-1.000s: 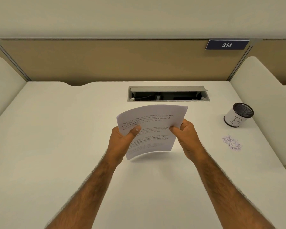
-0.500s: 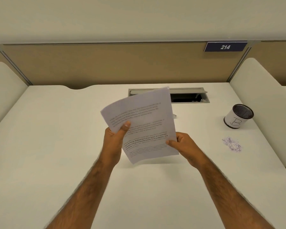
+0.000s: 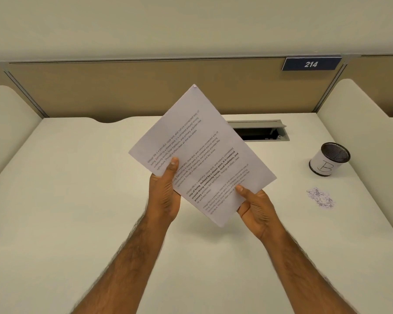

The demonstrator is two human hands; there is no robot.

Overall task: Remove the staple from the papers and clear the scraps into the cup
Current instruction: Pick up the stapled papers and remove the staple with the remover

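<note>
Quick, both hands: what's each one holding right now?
Left hand: closed, pinching the papers at their left edge.
Right hand: closed, pinching the papers' lower edge.

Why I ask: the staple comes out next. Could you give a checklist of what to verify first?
1. Papers held by both hands: ok, the left hand and the right hand each pinch a lower edge.
2. Papers lifted off the desk: ok.
3. Staple located: cannot tell, too small to make out.
4. Cup upright, mouth open: ok, at the desk's right side.
5. Scraps in the cup: not ok, they lie on the desk in front of it.
</note>
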